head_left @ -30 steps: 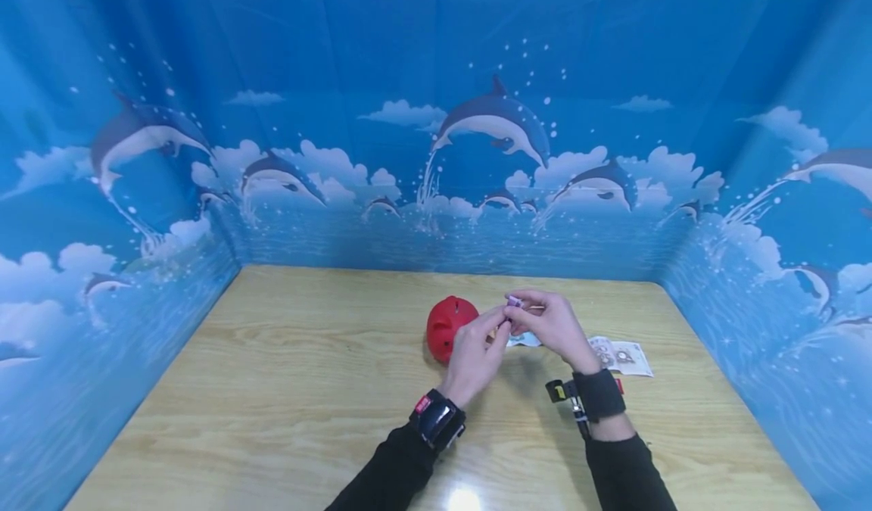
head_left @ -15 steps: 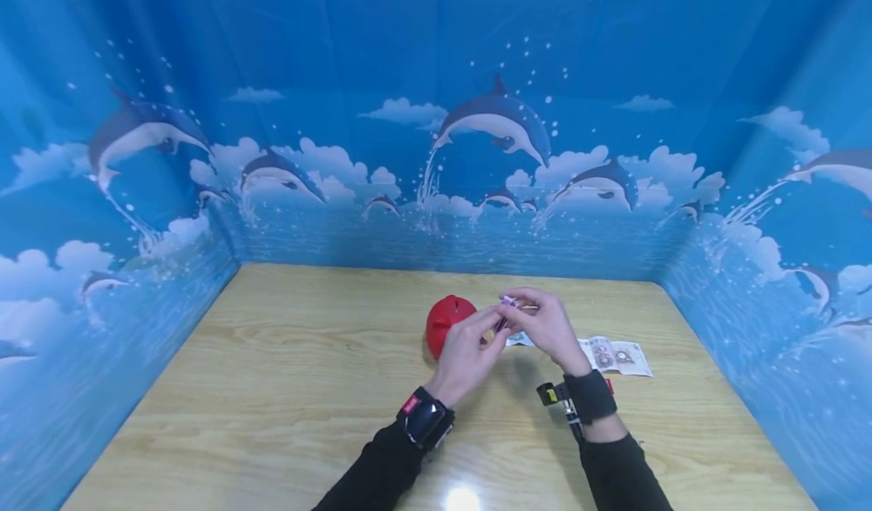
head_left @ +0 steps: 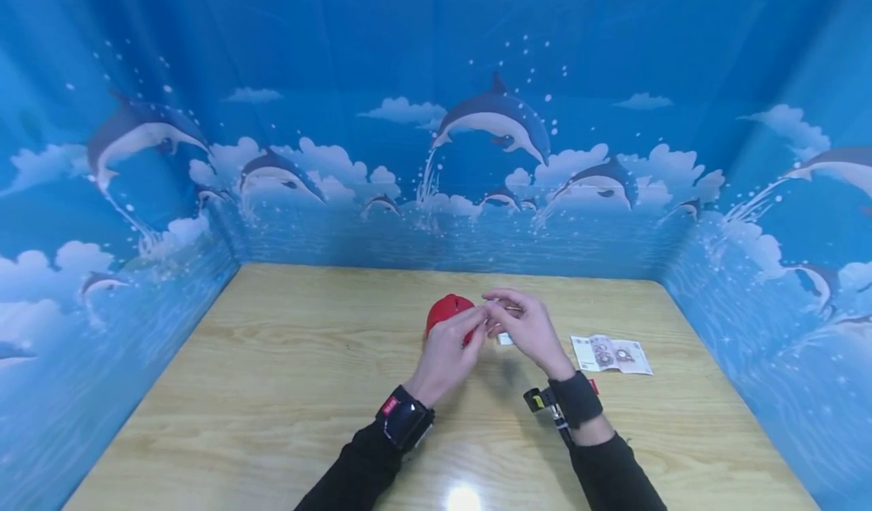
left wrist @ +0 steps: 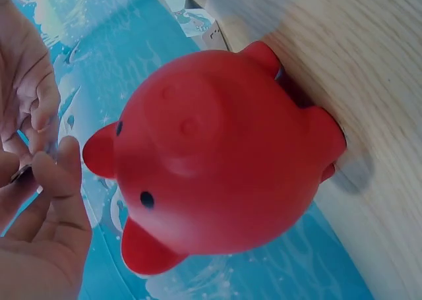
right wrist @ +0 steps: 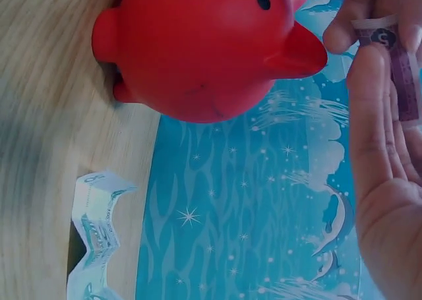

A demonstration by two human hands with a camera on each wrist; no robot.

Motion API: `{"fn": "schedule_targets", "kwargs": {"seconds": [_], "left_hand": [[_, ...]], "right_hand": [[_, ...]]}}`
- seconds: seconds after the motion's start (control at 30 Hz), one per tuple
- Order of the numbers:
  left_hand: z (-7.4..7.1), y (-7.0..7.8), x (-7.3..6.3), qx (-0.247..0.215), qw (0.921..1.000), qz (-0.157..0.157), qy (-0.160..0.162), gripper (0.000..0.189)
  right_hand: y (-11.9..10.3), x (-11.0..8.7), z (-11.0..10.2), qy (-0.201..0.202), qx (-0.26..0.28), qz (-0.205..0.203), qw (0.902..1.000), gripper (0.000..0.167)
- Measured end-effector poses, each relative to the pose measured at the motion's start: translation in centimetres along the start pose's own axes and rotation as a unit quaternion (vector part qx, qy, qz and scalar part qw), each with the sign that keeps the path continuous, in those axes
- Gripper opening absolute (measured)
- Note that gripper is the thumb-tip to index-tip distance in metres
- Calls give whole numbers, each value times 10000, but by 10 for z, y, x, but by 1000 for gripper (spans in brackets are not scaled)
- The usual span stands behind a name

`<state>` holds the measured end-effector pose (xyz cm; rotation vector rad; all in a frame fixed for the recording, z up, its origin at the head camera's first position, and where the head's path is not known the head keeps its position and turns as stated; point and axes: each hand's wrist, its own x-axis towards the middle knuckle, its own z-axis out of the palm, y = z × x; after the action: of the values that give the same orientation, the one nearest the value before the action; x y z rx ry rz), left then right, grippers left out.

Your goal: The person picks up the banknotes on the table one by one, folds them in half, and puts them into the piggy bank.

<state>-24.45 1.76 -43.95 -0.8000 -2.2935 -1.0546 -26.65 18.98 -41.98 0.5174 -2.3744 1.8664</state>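
Steadily now: your left hand (head_left: 444,356) and right hand (head_left: 533,334) meet, pinching the folded purple banknote (right wrist: 405,82) above the table (head_left: 300,352), just right of the red piggy bank (head_left: 446,309). Ideally, keep its edges aligned and press each crease firmly.

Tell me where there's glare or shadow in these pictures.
Head view: a bright glare spot on the table near the picture's bottom edge; left wrist view: a soft shadow beside the red piggy bank; right wrist view: a dark shadow beside the creased banknote.

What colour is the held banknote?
The banknote is mostly purple, shown best in the right wrist view.
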Motion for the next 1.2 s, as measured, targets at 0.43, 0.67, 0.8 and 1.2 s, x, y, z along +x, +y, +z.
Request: {"fn": "schedule_targets", "kwargs": {"seconds": [0.43,0.67,0.8,1.2], "left_hand": [[-16,-9,3,126,9990,-103,-405,36],[-19,-15,3,47,9988,-265,-402,32],[-22,-17,5,-219,9989,-357,-221,27],[-25,-22,10,-907,9937,-474,459,12]], "right_hand": [[1,2,6,1,219,-65,9997,27],[1,3,13,205,15,-38,9998,23],[-2,3,18,310,-55,74,9995,22],[-14,11,35,694,129,-166,9974,26]]}}
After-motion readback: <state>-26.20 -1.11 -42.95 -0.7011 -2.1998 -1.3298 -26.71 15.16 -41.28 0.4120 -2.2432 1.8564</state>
